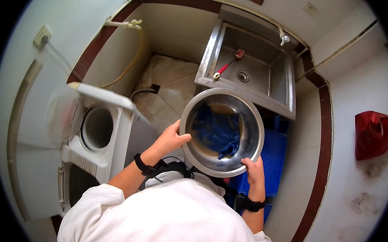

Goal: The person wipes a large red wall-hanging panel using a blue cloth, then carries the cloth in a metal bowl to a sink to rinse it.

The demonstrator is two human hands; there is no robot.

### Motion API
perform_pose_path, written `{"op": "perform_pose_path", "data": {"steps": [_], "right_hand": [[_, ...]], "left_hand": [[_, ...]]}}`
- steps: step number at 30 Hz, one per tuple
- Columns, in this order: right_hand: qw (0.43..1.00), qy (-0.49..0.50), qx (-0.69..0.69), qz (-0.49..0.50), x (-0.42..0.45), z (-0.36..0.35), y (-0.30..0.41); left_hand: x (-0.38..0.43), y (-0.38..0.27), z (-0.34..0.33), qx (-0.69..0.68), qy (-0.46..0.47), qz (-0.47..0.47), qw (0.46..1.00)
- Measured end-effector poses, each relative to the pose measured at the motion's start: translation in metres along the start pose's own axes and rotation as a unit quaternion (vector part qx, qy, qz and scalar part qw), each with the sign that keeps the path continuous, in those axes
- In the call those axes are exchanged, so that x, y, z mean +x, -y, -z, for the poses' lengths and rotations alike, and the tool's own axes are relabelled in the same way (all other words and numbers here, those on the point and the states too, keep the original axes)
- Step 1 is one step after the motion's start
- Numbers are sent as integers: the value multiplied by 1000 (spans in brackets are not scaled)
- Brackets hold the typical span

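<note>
A round stainless steel basin [252,116] is held up before my body by both hands. My left hand [177,136] grips its left rim, the thumb over the edge, while my right hand [254,168] has hold of the lower right rim. Inside the basin a blue cloth [217,128] lies soaked in murky brownish water. The fingers beneath the rim are mostly hidden on both sides. Just beyond the basin is a steel sink [248,91], in which a brush with a red handle [223,69] rests slantwise, its handle end at the front edge.
A twin-tub washing machine [133,117] stands at left with its lids raised. Blue plastic containers [272,158] sit below on the right. A wall tap [284,38] is above the sink; another tap [133,24] carries a yellowish hose. A red bag [372,137] hangs at right.
</note>
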State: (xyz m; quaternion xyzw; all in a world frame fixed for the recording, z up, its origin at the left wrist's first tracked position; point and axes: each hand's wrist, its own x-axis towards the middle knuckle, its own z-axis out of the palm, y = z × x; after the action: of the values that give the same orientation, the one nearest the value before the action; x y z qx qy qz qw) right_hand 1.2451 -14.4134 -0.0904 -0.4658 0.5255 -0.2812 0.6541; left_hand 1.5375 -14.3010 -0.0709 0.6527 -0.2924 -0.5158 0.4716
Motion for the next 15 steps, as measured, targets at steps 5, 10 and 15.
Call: {"op": "perform_pose_path", "data": {"steps": [5,10,15], "right_hand": [[999,1,25,-28,92,29,27],[999,-11,25,-19,204,65,59],[996,-22,-82,-24,311,108,97]], "left_hand": [[94,-27,-28,-8,32,14,999],[193,-52,-68,-40,11,9,999],[291,-83,-110,-84,-17,28,996]]}}
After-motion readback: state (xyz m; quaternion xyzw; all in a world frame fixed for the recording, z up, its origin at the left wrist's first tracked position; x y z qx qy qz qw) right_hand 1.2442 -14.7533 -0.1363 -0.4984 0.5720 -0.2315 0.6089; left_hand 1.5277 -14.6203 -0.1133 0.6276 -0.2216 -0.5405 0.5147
